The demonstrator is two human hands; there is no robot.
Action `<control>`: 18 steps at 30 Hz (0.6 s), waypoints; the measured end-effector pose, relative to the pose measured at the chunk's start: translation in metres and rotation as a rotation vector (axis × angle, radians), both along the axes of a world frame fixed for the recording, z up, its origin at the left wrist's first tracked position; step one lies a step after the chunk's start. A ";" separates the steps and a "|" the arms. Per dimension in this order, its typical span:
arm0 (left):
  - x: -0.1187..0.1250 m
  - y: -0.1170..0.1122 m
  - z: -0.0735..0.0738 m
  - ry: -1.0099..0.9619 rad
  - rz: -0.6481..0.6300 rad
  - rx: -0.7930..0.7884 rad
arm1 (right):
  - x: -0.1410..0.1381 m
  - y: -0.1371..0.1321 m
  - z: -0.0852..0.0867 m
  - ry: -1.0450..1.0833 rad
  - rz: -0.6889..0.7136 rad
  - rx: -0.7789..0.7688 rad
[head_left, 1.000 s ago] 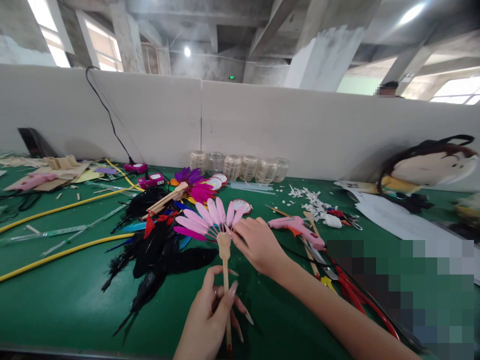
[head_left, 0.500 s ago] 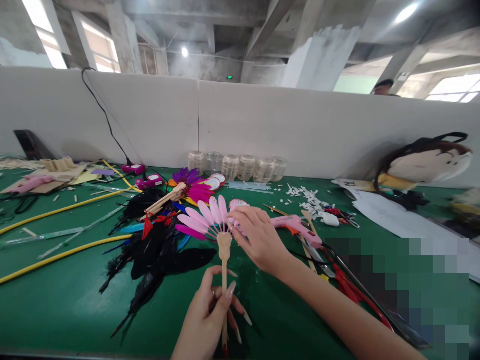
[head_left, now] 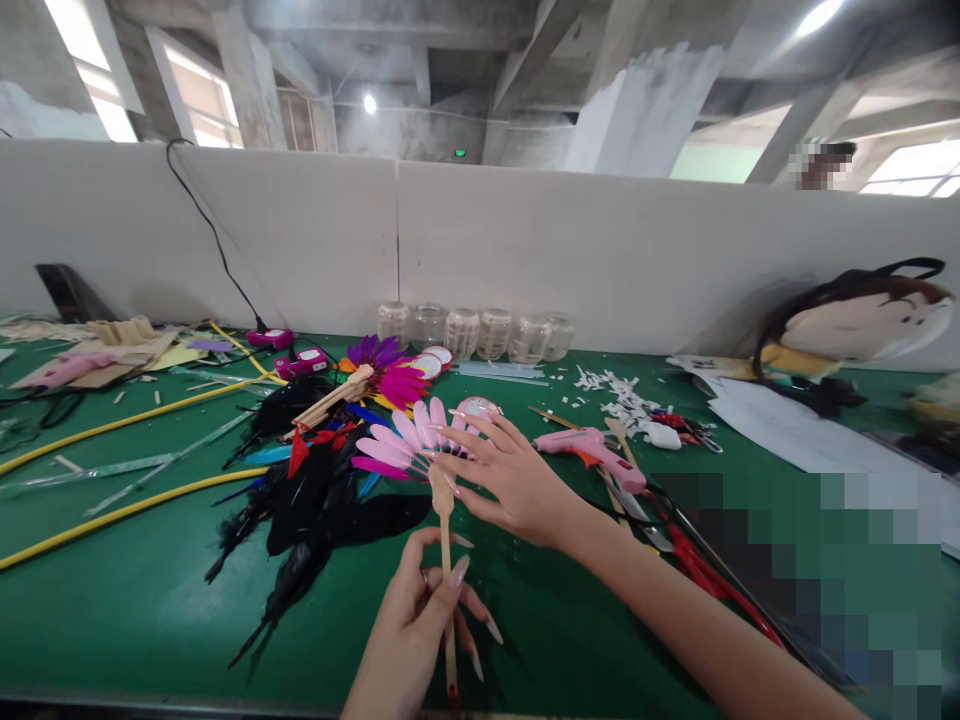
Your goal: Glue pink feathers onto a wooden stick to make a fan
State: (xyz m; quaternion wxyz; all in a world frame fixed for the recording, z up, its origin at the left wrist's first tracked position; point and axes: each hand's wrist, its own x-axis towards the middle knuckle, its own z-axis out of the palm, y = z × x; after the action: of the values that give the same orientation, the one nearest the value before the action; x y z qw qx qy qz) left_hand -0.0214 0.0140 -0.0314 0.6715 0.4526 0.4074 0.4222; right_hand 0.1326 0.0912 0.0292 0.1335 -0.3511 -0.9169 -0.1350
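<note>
My left hand [head_left: 431,610] pinches the thin wooden handle of a feather fan [head_left: 444,495] between thumb and fingers, low on the stick. Pale pink feathers [head_left: 401,432] spread from the fan's wooden head, with a deeper magenta one at the left end. My right hand [head_left: 499,465] lies over the right side of the fan, its fingers stretched out and apart against the feathers. It hides part of the head and some feathers. Close to its right lies a pink glue gun [head_left: 592,448]. Black feathers [head_left: 315,520] lie on the table left of the fan.
Several glass jars [head_left: 495,335] line the white partition [head_left: 525,240]. Bundled wooden sticks [head_left: 330,397], purple and magenta feathers [head_left: 390,365] and yellow tubes [head_left: 135,515] crowd the left. White scraps [head_left: 626,400] and a plush-faced bag [head_left: 855,325] are at the right of the green table [head_left: 112,620].
My right hand's fingers have opened out from a bunched grip near the feather bases and now spread across the feathers. The fan's head has tilted slightly left; my left hand keeps hold.
</note>
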 end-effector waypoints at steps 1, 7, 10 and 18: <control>0.000 0.000 0.000 0.002 0.007 -0.002 | 0.001 0.000 0.000 -0.006 -0.002 0.003; 0.001 0.000 0.002 -0.017 0.014 0.001 | 0.000 0.000 -0.001 -0.026 0.001 0.016; 0.001 -0.001 0.001 -0.028 0.019 -0.001 | 0.001 -0.001 0.001 -0.017 0.000 0.023; 0.001 0.000 -0.003 0.050 0.006 0.015 | 0.042 -0.005 0.036 0.203 -0.501 0.257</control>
State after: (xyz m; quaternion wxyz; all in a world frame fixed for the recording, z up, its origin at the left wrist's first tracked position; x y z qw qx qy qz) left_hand -0.0202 0.0139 -0.0345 0.6564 0.4668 0.4222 0.4159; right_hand 0.1747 0.0863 0.0656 0.2304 -0.5582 -0.7591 -0.2431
